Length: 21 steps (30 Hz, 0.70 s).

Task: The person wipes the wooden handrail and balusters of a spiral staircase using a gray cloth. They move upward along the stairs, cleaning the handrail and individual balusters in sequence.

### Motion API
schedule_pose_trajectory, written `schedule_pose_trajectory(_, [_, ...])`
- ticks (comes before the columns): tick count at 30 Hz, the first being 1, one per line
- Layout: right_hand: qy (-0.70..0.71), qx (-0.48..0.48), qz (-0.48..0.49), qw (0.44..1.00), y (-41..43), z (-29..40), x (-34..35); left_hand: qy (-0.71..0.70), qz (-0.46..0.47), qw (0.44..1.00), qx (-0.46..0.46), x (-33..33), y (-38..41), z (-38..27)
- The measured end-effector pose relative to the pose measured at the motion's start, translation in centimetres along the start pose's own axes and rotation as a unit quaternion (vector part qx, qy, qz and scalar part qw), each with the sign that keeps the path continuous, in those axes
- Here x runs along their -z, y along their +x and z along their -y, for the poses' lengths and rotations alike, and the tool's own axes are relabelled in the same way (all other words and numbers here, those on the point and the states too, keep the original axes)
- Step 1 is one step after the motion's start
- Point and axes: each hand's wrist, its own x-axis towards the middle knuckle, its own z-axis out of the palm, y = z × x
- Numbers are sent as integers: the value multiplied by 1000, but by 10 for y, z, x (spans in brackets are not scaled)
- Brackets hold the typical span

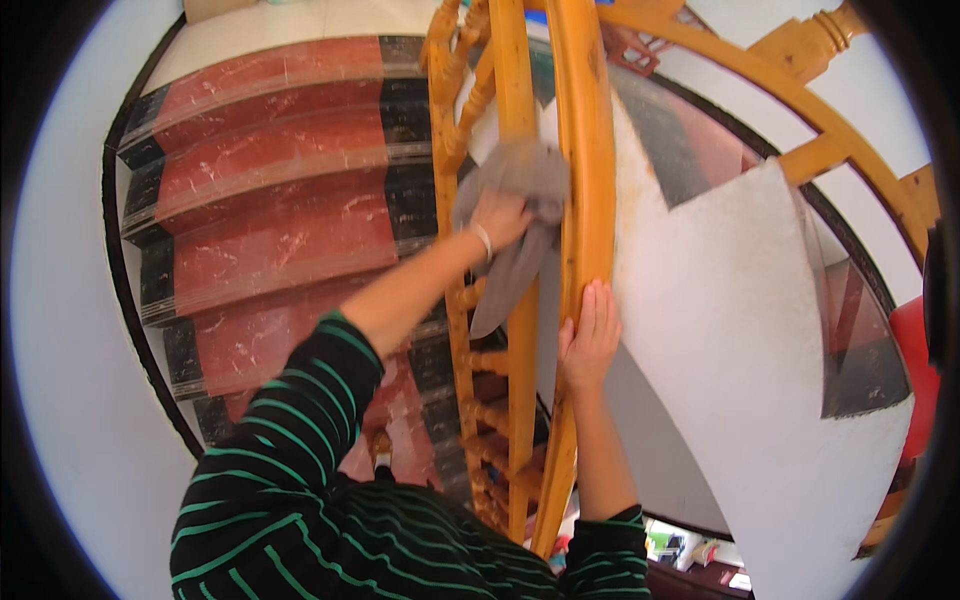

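My left hand [499,217], with a pale band at the wrist, holds a bunched grey cloth [517,169] against the inner side of a wooden stair railing. One end of the cloth hangs down past the hand, and some of it is motion-blurred. Beneath the cloth runs a flat wooden rail [517,82], partly hidden by it. Nearer my body, my right hand [592,337] grips the thick varnished handrail [589,150], fingers lying along its top and thumb on the near side. Turned wooden balusters [454,142] show to the left of the rails.
Red and black polished stone steps [281,217] descend along the left, beside a white wall [67,300]. My shoe [381,446] is on a lower step. Right of the handrail are a white stair side [697,300], another wooden railing [810,112] and a red object [915,375].
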Motion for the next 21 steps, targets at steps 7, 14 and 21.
schedule_pose_trajectory(7, [16,10,-1,1000,9,2,1,132,-225,965,-33,-91,-12,5])
schedule_pose_trajectory(14, [6,-3,6,1000,-2,-7,6,-86,-12,996,29,-111,-76,13])
schedule_pose_trajectory(21, [10,4,1,1000,5,-2,0,-65,-257,963,-45,-74,-28,3])
